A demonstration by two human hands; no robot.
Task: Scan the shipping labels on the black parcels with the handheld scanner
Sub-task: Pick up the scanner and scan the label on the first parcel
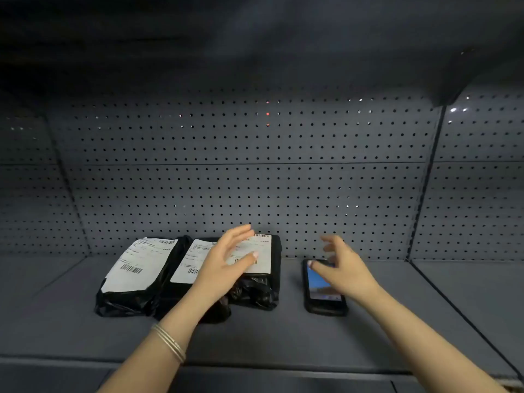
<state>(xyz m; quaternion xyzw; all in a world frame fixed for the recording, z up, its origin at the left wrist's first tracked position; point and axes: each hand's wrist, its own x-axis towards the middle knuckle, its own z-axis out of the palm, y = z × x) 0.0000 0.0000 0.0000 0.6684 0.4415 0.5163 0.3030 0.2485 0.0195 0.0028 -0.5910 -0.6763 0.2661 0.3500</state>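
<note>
Three black parcels lie side by side on a grey shelf, each with a white shipping label on top: the left parcel, the middle parcel and the right parcel. My left hand hovers open over the middle and right parcels and hides part of their labels. The black handheld scanner lies flat to the right of the parcels, its screen lit blue. My right hand is open just above the scanner's far end, fingers spread, not closed on it.
A grey pegboard wall stands right behind the parcels. The shelf has bare surface in front of the parcels and to the right of the scanner. An upper shelf hangs overhead. A divider line runs along the right.
</note>
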